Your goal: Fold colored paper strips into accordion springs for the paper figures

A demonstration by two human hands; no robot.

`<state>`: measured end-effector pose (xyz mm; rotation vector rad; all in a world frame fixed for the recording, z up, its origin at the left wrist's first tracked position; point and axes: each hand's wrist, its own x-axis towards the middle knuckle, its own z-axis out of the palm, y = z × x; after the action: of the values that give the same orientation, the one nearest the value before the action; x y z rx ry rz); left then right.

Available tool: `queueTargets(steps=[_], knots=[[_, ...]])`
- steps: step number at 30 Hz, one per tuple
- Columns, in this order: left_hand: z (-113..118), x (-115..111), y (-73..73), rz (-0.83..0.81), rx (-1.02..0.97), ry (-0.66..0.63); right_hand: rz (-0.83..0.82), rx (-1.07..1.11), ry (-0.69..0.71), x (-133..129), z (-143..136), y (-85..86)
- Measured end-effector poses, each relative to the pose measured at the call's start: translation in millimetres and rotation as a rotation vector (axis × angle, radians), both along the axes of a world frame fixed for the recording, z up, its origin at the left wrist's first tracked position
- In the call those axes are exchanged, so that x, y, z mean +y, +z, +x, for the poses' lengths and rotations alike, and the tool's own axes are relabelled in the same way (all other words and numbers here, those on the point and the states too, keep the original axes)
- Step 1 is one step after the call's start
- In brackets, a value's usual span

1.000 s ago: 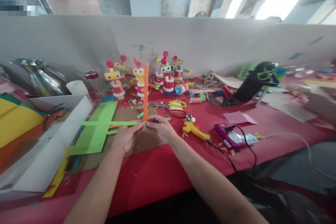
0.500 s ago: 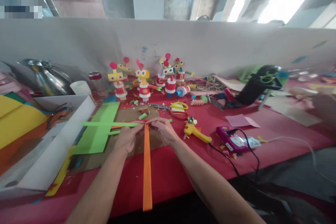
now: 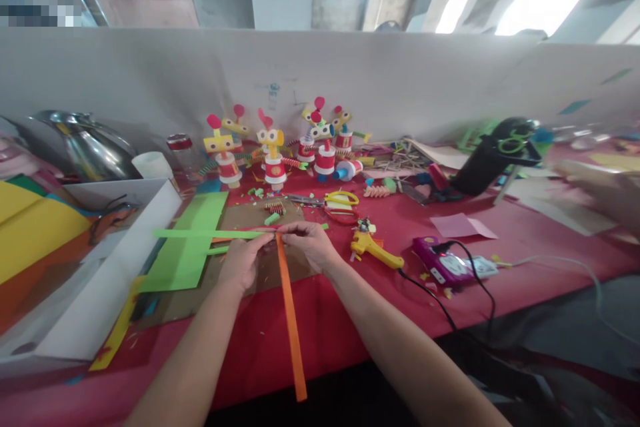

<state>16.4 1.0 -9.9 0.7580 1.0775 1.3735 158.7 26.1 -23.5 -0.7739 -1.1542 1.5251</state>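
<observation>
My left hand pinches the right end of a green paper strip, which stretches out to the left. Close beside it, my right hand has its fingers closed on the upper end of an orange paper strip. That strip hangs toward me over the table's front edge. The two strips meet at a corner between my fingertips; the exact overlap is hidden. Beneath my hands is a brown cardboard sheet, with a wide green paper sheet on its left part. Small folded paper springs lie just beyond my fingers.
Several paper-cup figures stand at the back. Scissors, a yellow glue gun and a purple power strip lie to the right. At left is a white box, with a steel kettle behind. Another person's hand shows far right.
The lower end of the orange strip has swung a little to the right and turned narrower to view. Both hands stay nearly in place. The other person's hand at far right has moved.
</observation>
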Motion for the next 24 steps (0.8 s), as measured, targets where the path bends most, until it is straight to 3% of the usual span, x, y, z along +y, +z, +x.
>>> queueTargets(steps=[6, 12, 18, 24], knots=[[3, -5, 8.0, -0.026, 0.028, 0.000, 0.025, 0.027, 0.006, -2, 3, 4.5], [3, -2, 9.1, 0.032, 0.056, 0.045, -0.031, -0.148, -0.161, 1, 7, 4.4], [4, -1, 0.5, 0.076, 0.096, 0.071, 0.112, -0.189, -0.006, -4, 3, 6.7], [9, -3, -0.1, -0.006, 0.031, 0.033, 0.096, -0.167, -0.033, -2, 2, 3.0]])
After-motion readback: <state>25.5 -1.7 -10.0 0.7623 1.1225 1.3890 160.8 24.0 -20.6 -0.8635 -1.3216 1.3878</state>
